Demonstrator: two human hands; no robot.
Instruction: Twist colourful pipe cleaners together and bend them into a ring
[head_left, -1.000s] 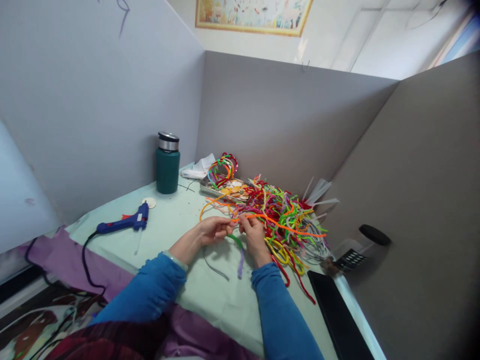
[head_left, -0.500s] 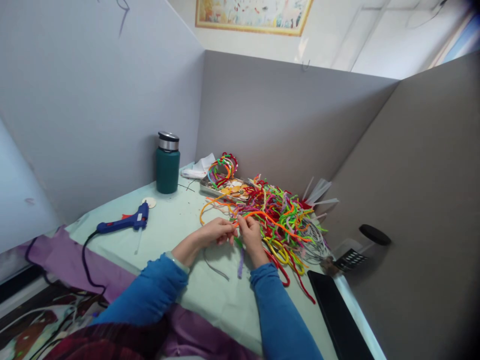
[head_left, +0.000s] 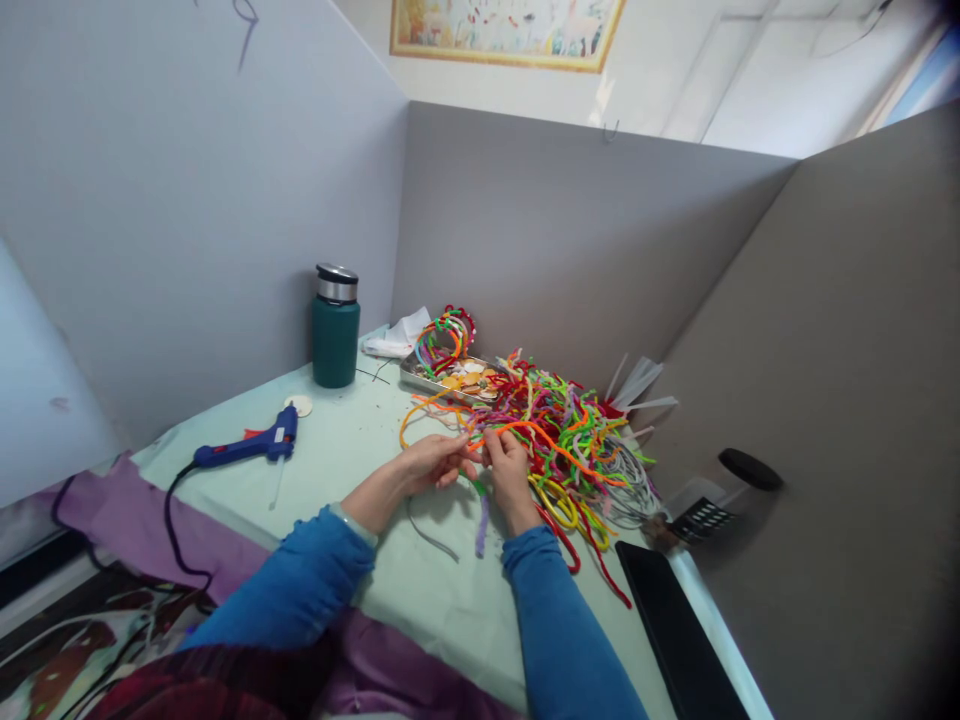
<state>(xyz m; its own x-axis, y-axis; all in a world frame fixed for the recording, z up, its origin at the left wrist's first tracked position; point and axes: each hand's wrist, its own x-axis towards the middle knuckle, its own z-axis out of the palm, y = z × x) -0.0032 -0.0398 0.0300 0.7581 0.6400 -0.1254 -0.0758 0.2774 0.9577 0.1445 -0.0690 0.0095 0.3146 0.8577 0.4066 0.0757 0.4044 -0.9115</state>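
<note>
Between the fingertips of both hands runs an orange pipe cleaner [head_left: 559, 445], its long end reaching right over the heap. My left hand [head_left: 435, 463] pinches it near one end. Close beside it, my right hand [head_left: 510, 475] grips the same strand between thumb and fingers. Below the hands lie a purple pipe cleaner piece [head_left: 481, 530] with a green part near its top, and a thin grey strand [head_left: 433, 538]. A large tangled heap of coloured pipe cleaners [head_left: 577, 410] spreads just beyond my right hand.
A metal tray [head_left: 427, 378] with small discs and coloured rings stands at the back. To the left are a green bottle [head_left: 335, 340] and a blue glue gun [head_left: 255, 443] with its cord. A black flat object [head_left: 667, 620] lies at right. Grey panels [head_left: 570, 220] surround the table.
My right hand has shifted slightly to the right along the orange pipe cleaner. The left hand's fingers have moved a little; the objects on the table stay put.
</note>
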